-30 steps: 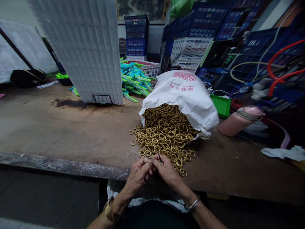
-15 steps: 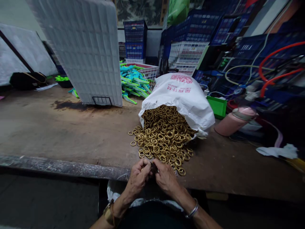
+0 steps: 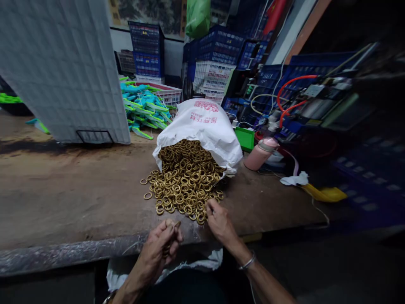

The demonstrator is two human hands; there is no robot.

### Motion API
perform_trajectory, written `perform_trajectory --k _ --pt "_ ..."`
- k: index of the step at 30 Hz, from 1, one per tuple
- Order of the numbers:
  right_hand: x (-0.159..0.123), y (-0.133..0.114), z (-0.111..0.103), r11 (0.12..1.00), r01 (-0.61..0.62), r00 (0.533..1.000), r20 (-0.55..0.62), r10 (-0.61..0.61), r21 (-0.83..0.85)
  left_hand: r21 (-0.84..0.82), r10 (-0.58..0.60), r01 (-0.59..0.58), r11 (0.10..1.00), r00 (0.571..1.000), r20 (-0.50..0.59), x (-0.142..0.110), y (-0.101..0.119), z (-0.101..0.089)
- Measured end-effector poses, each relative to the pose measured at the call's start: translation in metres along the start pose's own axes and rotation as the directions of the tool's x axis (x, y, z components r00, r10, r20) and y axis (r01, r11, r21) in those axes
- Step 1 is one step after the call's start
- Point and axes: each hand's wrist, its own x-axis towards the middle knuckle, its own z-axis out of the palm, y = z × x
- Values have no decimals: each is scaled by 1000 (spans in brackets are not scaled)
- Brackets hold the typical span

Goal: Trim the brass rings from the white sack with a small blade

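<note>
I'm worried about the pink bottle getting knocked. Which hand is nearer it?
Right. The right hand is at the near edge of the ring pile, left of the pink bottle and nearer the camera; the left hand, holding a ring, is farther left.

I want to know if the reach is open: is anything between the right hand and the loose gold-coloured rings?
Nothing visible is. The right hand has its fingertips at the near right edge of the loose rings; the white sack lies beyond that edge.
</note>
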Motion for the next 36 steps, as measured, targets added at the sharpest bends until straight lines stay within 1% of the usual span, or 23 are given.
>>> perform_trajectory --k 3,4,6,8,11,14,16,18,20,22,24,25,26,28,31,33,36 --pt "3 40 -11 990 -131 983 -120 136 54 -34 -36 37 999 999 29 5 -1 0" --pt "4 51 -13 987 -153 977 -140 158 50 -38 -39 41 998 999 38 7 -2 0" --pt "5 63 -13 989 -143 978 -146 147 39 -63 -39 42 997 998 46 9 -3 1" --pt "6 64 -10 994 -101 987 -124 105 34 -119 -39 44 992 998 40 11 -3 1" --pt "8 52 -4 999 -42 996 -80 41 -7 -208 -81 90 974 995 53 15 -3 1" --pt "11 43 0 992 -44 997 -70 37 -114 -278 -130 144 950 989 67 18 -4 -2" --pt "12 43 1 985 -55 996 -74 43 -163 -313 -148 161 936 987 65 20 -6 -4" --pt "13 46 0 985 -38 996 -82 24 -169 -313 -153 164 935 986 59 21 -8 -4" --pt "13 49 -2 991 -11 995 -102 -2 -130 -280 -143 153 948 988 56 23 -10 -1" --pt "12 46 -6 998 32 992 -122 -38 -50 -234 -126 135 963 991 55 26 -11 4" --pt "9 34 -10 993 103 989 -114 -95 66 -187 -101 107 977 994 39 30 -11 8" --pt "7 26 -12 981 144 987 -90 -133 132 -155 -80 82 985 997 21 32 -11 10" --pt "4 17 -13 967 157 988 -44 -151 202 -114 -48 48 992 999 -1 33 -12 11" --pt "-3 -2 -13 933 151 979 78 -186 327 10 21 -21 1000 999 -40 36 -13 13" --pt "-11 -21 -6 884 111 945 228 -236 455 236 101 -83 968 992 -68 38 -15 12" --pt "-13 -26 0 855 71 927 284 -247 513 339 155 -123 933 985 -69 38 -16 10" --pt "-13 -28 8 810 4 928 298 -221 587 416 262 -206 886 962 -82 36 -17 7"
